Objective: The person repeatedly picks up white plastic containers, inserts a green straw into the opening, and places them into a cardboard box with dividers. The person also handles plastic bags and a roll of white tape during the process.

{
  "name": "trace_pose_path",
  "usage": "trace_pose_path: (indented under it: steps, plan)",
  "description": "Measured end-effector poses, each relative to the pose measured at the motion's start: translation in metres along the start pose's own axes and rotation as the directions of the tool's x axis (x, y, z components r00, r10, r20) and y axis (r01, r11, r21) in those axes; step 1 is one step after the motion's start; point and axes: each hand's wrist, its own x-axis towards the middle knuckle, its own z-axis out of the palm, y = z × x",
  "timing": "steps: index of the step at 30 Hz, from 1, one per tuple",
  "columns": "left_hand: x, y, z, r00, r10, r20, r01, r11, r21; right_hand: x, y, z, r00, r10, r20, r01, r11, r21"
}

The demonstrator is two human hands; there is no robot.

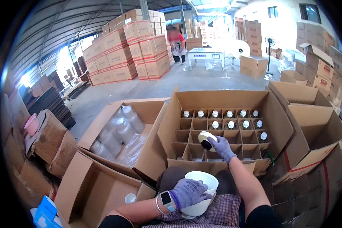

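On my lap rests a white, bowl-like vessel (195,210) with its wide mouth facing up. My left hand (189,193), in a grey-purple glove, grips its near left side, fingers over the body. Above the divided carton, my gloved right hand (222,149) holds a round cream lid-like piece (208,137) with a black knob-shaped part, tilted to face left. Below it, the open carton (224,98) has cardboard dividers. Clear bottles with white caps (215,125) stand in its far and right cells; several nearer cells hold no bottle.
Left of the divided carton, an open box (150,123) holds plastic-wrapped clear containers (119,131). Nearer me, another open box (102,190) has a small white cup (130,198) at its edge. Open cartons (311,127) crowd the right. A person (176,43) is beyond, near stacked boxes.
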Motion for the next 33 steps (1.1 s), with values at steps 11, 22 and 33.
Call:
trace_pose_path:
  steps: [11, 22, 33]
  plan:
    - [0.017, -0.102, -0.005, 0.982, 0.019, -0.186, -0.187, 0.141, -0.972, -0.104, -0.105, -0.031, 0.953, -0.239, 0.185, 0.143, 0.896, 0.421]
    - [0.023, -0.073, -0.008, 0.869, -0.266, -0.418, -0.415, 0.071, -0.907, -0.083, -0.168, -0.015, 0.83, -0.558, -0.009, 0.526, 0.788, -0.321]
    - [-0.002, -0.067, -0.046, 0.846, -0.068, -0.529, -0.489, -0.495, -0.718, -0.08, -0.173, -0.013, 0.685, -0.709, -0.17, 0.681, 0.705, -0.198]
